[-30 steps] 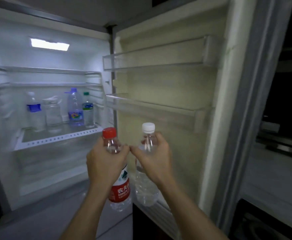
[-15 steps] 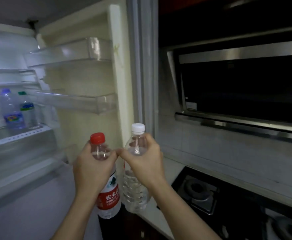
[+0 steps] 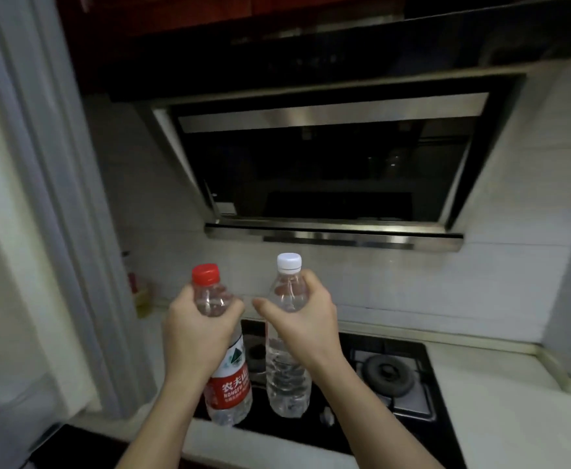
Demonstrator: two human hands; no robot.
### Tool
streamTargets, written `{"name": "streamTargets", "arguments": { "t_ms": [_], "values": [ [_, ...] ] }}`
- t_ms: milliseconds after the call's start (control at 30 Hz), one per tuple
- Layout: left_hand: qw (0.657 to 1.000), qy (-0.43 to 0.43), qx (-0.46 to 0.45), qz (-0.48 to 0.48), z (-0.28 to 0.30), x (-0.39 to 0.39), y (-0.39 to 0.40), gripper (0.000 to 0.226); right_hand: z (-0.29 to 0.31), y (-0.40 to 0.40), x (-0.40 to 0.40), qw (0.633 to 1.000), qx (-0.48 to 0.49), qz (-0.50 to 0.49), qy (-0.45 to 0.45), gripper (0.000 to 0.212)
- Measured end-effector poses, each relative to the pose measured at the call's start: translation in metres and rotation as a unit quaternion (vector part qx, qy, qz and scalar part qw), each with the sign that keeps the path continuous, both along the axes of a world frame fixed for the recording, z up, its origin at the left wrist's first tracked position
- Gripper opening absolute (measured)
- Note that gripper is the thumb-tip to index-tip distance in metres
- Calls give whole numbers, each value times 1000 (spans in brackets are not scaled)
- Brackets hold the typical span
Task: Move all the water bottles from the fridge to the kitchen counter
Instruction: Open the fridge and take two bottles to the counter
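My left hand (image 3: 196,330) grips the neck of a clear water bottle with a red cap and red label (image 3: 230,387). My right hand (image 3: 302,319) grips the neck of a clear, unlabelled water bottle with a white cap (image 3: 287,377). Both bottles hang upright, side by side, in the air above the left part of a black gas hob (image 3: 412,394). The pale kitchen counter (image 3: 501,401) lies to the right of the hob and along its front edge. The open fridge door (image 3: 23,231) fills the left edge; the fridge's inside is out of view.
A steel and black range hood (image 3: 331,184) hangs over the hob against a white tiled wall. A round burner (image 3: 387,370) sits on the hob's right half. Small items, one red (image 3: 132,280) and one yellowish (image 3: 143,301), stand in the corner by the fridge door.
The view has swung right from the fridge interior to the hob and hood. Both hands have carried the two bottles along, still held by the necks, now over the hob.
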State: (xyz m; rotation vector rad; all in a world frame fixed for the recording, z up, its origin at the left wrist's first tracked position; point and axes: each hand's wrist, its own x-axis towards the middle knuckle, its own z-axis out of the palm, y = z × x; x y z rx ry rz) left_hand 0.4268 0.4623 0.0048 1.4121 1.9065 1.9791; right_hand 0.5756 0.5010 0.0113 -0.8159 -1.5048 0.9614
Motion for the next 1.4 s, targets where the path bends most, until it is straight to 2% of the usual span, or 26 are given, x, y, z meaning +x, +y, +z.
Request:
{"name": "streamTargets", "arguments": {
  "t_ms": [267,500,800,1133,1267,1400],
  "values": [
    [992,19,-28,-124,-10,95,61,20,-20,35,101,990,-30,-138,-12,35],
    [963,28,-51,-263,-13,184,126,23,-24,56,182,958,-6,-284,-27,31],
    [894,7,-45,-447,-28,323,167,22,-33,46,298,875,-32,-482,-32,32],
    [801,23,-65,-594,-58,485,141,26,-52,-30,433,764,-59,-642,-12,32],
    [781,18,-67,-621,-68,552,121,23,-60,-59,494,742,-79,-665,11,35],
    [777,23,-71,-625,-73,630,101,23,-65,-86,564,734,-88,-674,-1,35]
  ]
}}
